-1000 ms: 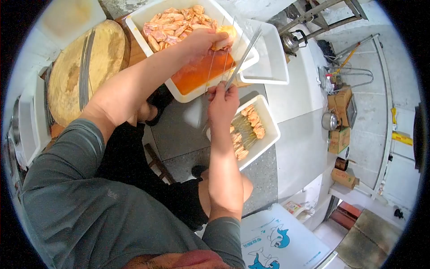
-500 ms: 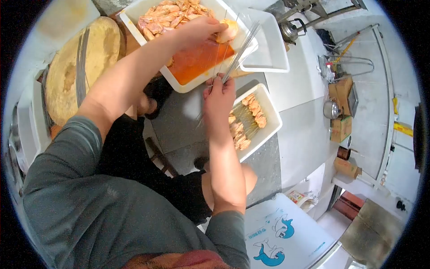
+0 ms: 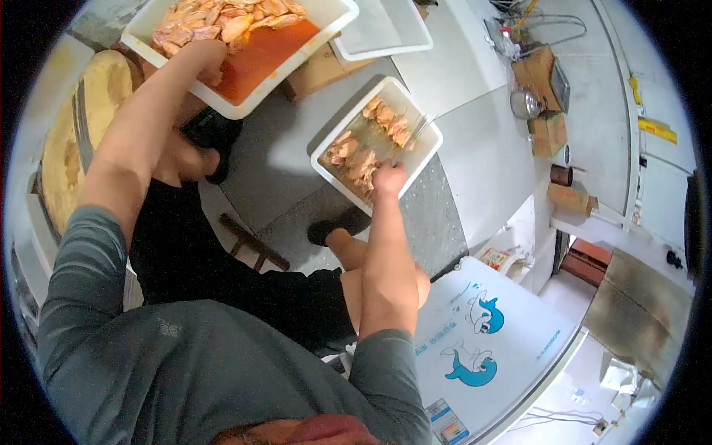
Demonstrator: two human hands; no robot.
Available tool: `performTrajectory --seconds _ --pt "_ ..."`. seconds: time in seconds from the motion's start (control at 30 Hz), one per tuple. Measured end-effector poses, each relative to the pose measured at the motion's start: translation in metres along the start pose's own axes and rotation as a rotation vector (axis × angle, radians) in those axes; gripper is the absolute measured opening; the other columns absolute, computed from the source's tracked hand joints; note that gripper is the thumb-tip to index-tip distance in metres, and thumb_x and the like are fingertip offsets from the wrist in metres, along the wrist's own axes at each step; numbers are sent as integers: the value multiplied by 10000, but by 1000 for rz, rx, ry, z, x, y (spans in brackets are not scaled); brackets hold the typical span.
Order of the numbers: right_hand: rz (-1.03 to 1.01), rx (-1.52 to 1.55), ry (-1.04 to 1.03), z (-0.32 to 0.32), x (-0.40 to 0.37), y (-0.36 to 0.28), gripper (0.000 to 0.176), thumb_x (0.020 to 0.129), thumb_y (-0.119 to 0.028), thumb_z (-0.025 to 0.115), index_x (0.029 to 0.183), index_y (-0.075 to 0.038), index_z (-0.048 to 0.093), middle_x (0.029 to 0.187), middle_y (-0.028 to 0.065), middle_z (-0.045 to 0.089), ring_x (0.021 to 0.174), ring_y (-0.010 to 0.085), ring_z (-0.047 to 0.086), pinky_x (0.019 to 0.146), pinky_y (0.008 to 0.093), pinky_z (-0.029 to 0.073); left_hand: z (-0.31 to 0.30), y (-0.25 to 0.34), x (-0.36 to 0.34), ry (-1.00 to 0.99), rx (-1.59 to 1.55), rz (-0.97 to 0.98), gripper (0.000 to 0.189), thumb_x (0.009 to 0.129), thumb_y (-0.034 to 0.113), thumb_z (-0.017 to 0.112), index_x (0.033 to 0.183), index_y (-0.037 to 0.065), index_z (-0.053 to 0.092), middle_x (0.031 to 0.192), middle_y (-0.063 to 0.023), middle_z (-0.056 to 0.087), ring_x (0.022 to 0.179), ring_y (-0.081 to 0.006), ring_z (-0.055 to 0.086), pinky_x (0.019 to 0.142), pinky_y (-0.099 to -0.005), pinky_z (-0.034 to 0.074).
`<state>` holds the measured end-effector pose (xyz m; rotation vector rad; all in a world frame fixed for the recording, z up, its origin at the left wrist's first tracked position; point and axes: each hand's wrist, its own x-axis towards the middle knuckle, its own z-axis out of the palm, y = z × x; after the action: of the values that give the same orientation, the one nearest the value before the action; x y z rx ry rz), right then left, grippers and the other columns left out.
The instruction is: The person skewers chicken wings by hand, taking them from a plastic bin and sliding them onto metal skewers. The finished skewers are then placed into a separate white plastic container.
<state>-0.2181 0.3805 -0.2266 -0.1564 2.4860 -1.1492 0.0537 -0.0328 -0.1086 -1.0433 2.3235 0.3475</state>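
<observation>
My left hand (image 3: 211, 62) reaches over the near rim of a white basin (image 3: 256, 100). Its fingers point down beside the marinated meat pieces (image 3: 233, 22) and the orange-red marinade (image 3: 271, 59), and whether they hold anything is hidden. Over the lower right rim of a smaller white tray (image 3: 424, 159), my right hand (image 3: 389, 178) is closed on a bundle of thin metal skewers (image 3: 420, 130). In that tray lie meat skewers in two rows, one row of meat (image 3: 386, 119) at the upper side and another (image 3: 356, 163) at the lower side.
An translucent white bin (image 3: 382, 30) stands beyond the basin, near a cardboard box (image 3: 311, 73). At the left is a round wooden block (image 3: 67, 133). A white chest lid with dolphin pictures (image 3: 512, 326) lies at lower right. A kettle (image 3: 525, 104) and boxes stand along the right.
My right hand has moved from beside the basin down to the smaller tray with the skewers. My left hand has come back toward the basin's near side, and the raised meat piece no longer shows there.
</observation>
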Motion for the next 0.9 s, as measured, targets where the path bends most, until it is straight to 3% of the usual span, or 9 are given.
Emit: performTrajectory --seconds 0.13,0.3,0.47,0.57,0.63,0.7,0.77,0.83,0.9 --pt "-212 -471 13 -10 56 93 156 817 -62 510 925 44 547 786 171 634 593 273 579 510 356 447 45 -43 61 3 -117 -61 314 626 179 789 868 -4 706 830 -176 687 760 -300 673 629 -406 519" --pt "-144 68 -121 47 132 168 161 835 -45 478 976 27 507 759 160 600 483 212 480 397 321 339 13 -18 25 -46 188 105 282 646 171 765 824 -34 689 810 -198 676 749 -330 664 632 -426 511" --pt "104 170 -150 71 158 135 164 866 -45 439 985 38 514 802 154 614 476 198 458 395 323 332 7 -8 21 32 54 156 356 769 185 642 1068 -7 622 1025 -231 651 952 -346 638 802 -437 499" --pt "-257 -416 -169 75 174 158 179 880 -87 440 957 0 577 836 136 634 526 210 505 431 348 369 -19 18 -13 186 -115 204 362 800 258 673 1045 -4 627 946 -216 659 878 -330 643 746 -400 498" --pt "-481 -1149 -322 37 136 92 188 873 -106 460 950 -50 623 859 108 652 604 223 569 490 356 429 -41 38 -31 231 -179 171 360 822 301 673 1011 -4 638 887 -196 665 822 -306 645 707 -382 497" --pt "-13 -467 -164 59 169 142 206 862 -141 487 969 -136 663 924 50 673 758 206 609 607 344 474 -46 40 -31 229 -203 84 352 852 319 638 1003 1 639 863 -177 662 799 -285 639 701 -382 491" --pt "61 -512 -162 64 174 141 229 855 -150 500 998 -169 678 958 27 685 842 199 634 670 327 501 -45 39 -28 281 -224 135 338 849 313 644 990 6 633 814 -153 649 754 -255 627 687 -375 482" --pt "-258 -1291 -320 43 136 87 250 852 -134 500 1037 -151 667 962 39 688 859 203 647 681 307 511 -43 39 -29 335 -267 183 323 853 306 641 964 3 625 783 -142 638 724 -239 615 672 -366 478" --pt "-241 -991 -260 37 124 111 235 873 -128 492 1052 -67 630 915 97 676 751 228 647 598 300 504 -40 35 -22 368 -341 235 304 861 299 634 934 4 614 733 -123 614 677 -216 587 639 -358 469"
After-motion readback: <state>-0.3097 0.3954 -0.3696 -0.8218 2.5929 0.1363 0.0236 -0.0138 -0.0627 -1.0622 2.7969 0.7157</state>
